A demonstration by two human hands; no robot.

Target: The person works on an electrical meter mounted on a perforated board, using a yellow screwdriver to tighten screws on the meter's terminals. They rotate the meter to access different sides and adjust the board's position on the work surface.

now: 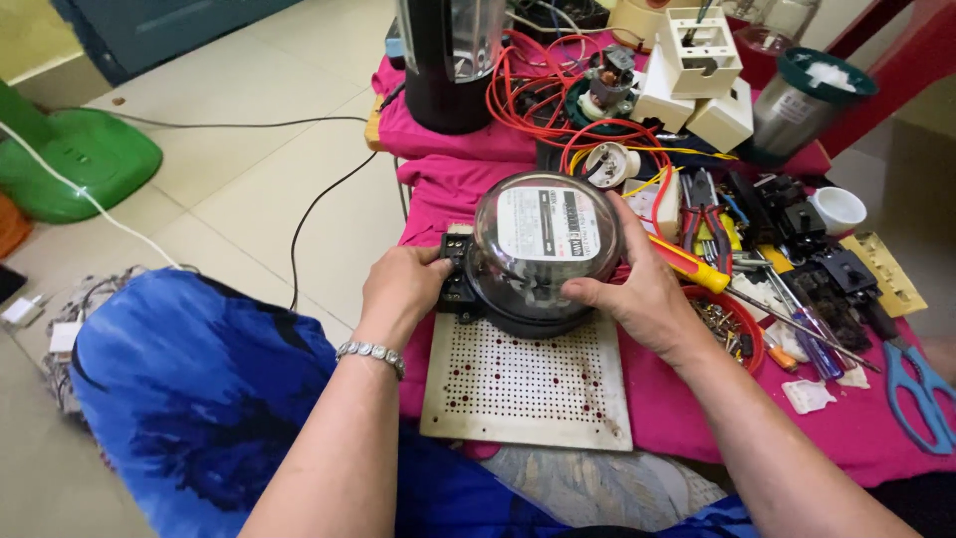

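While both hands hug the round glass-domed meter point(543, 249), left hand point(400, 289) has its grip closed on the black terminal block and right hand point(637, 294) wraps the dome's side, all sitting on a perforated board point(528, 384) on the pink-covered bench point(876, 428).

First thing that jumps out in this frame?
The round electric meter with a clear dome, centre frame, gripped by the left hand and right hand over a perforated white board. Behind it, a tangle of red wires on the pink cloth; blue-handled scissors lie far right.
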